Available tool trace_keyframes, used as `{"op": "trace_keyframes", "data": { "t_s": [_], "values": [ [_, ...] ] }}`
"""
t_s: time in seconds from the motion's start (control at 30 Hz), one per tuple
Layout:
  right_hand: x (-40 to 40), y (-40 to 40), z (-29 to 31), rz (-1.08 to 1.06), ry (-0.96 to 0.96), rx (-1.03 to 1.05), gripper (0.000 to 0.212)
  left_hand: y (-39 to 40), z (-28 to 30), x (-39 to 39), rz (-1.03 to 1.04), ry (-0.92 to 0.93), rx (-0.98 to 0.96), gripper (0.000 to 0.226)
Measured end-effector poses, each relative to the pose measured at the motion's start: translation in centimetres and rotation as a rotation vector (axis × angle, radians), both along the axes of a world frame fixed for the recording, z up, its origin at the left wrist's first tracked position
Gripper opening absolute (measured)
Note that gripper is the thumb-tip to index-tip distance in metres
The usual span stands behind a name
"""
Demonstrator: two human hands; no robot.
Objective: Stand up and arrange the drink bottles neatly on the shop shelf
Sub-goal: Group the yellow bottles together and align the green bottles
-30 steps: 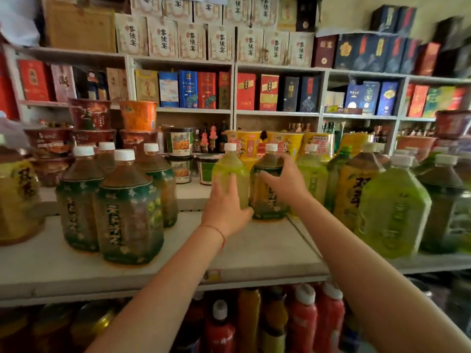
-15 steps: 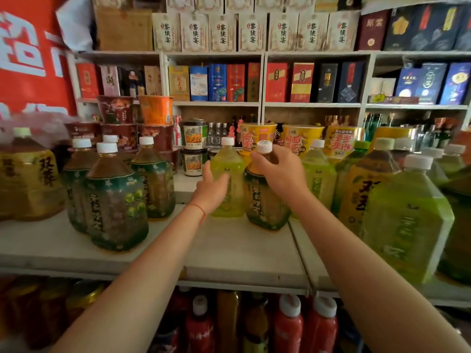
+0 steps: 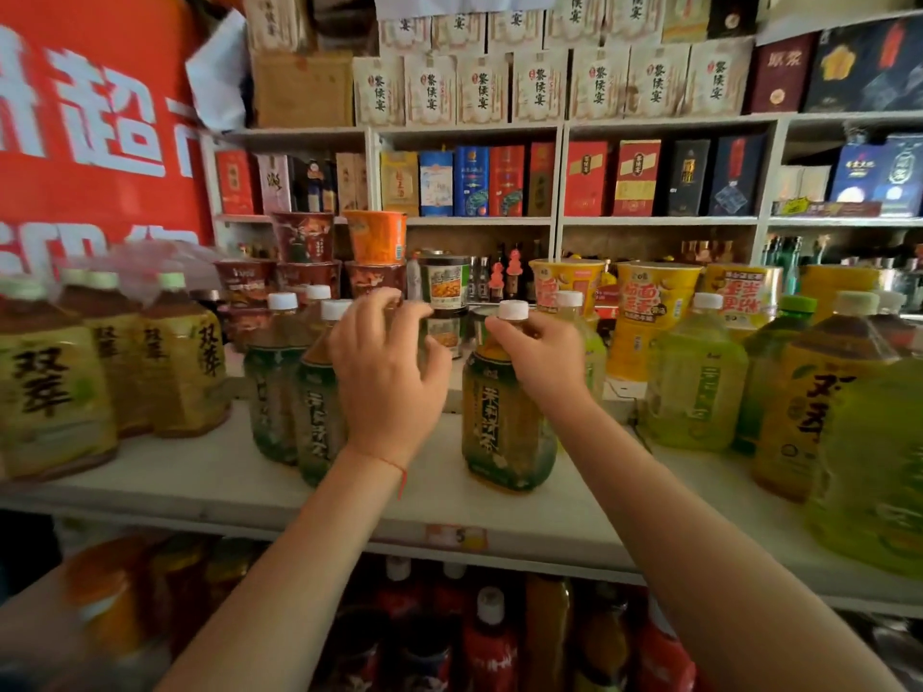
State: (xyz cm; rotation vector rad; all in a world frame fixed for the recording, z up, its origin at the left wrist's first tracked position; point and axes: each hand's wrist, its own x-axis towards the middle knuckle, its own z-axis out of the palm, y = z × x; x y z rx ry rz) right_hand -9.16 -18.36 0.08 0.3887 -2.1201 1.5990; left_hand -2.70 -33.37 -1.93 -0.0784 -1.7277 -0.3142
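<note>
A brown tea bottle (image 3: pixel 504 432) with a green label and white cap stands mid-shelf. My right hand (image 3: pixel 542 359) grips it round the neck, just under the cap. My left hand (image 3: pixel 384 377) hovers to its left with fingers loosely curled, and I see nothing in them. It is right beside a cluster of matching brown tea bottles (image 3: pixel 314 407). A light green bottle (image 3: pixel 594 352) shows partly behind my right hand. The white shelf board (image 3: pixel 429 511) carries them all.
Yellow-labelled bottles (image 3: pixel 55 392) crowd the shelf's left end. Light green bottles (image 3: pixel 694 382) and more yellow-labelled bottles (image 3: pixel 809 417) fill the right. Instant noodle cups (image 3: pixel 654 312) and cans (image 3: pixel 444 287) stand behind. Red-capped bottles (image 3: pixel 489 636) fill the shelf below.
My left hand has let go of the light green bottle and moved left toward the brown bottles. My right hand has brought the brown bottle forward and left.
</note>
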Motion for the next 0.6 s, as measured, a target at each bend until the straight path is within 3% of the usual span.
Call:
{"op": "trace_keyframes", "data": {
  "t_s": [0.1, 0.23, 0.33, 0.47, 0.6],
  "values": [
    [-0.5, -3.4, -0.3, -0.041, 0.009, -0.043, 0.03, -3.8, -1.0, 0.6, 0.189, -0.164, 0.062, 0.046],
    [-1.5, -7.9, -0.3, -0.258, 0.053, 0.06, 0.037, -6.7, -2.4, 0.4, 0.079, -0.413, 0.07, 0.063],
    [-1.5, -9.5, -0.3, -0.353, 0.041, 0.183, 0.045, -7.4, -2.8, 0.6, -0.01, -0.372, 0.056, 0.058],
    [-0.5, -8.2, -0.9, -0.234, -0.126, 0.267, 0.071, -8.0, -3.0, 0.5, -0.128, -0.347, 0.088, 0.053],
    [0.7, -6.7, -0.9, -0.17, -0.155, 0.329, 0.085, -8.7, -2.6, 0.4, -0.276, -0.392, 0.115, 0.052]
  ]
}}
